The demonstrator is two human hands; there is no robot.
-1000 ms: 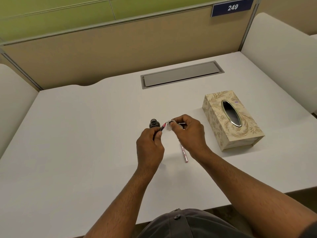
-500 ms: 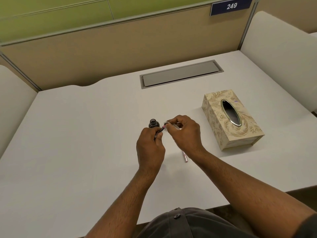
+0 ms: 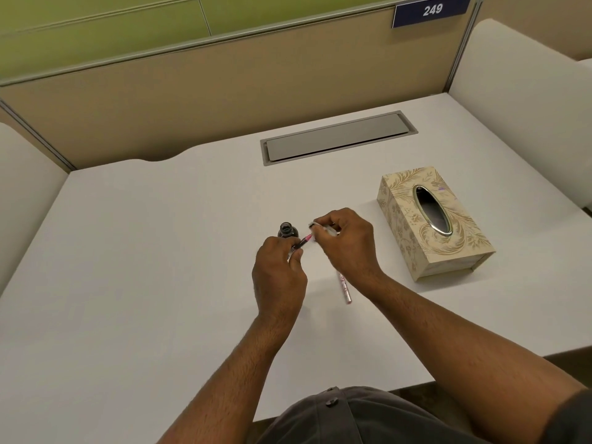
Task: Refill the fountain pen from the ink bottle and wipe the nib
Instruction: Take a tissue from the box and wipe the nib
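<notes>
My left hand [image 3: 279, 277] grips the pink front section of the fountain pen [image 3: 304, 241], its tip pointing up and right. My right hand [image 3: 347, 243] pinches a small white tissue [image 3: 320, 228] around the pen's tip, so the nib is hidden. The small dark ink bottle [image 3: 287, 230] stands uncapped on the white desk just beyond my left hand. A pink pen barrel [image 3: 344, 288] lies on the desk below my right wrist, partly covered by it.
A cream patterned tissue box [image 3: 432, 222] with an oval slot sits to the right. A grey cable flap [image 3: 336, 139] is set into the white desk [image 3: 144, 251] at the back. Padded dividers stand at both sides, a partition behind.
My right hand with the tissue has shifted slightly along the pen's tip. My left hand and the bottle stay about where they were.
</notes>
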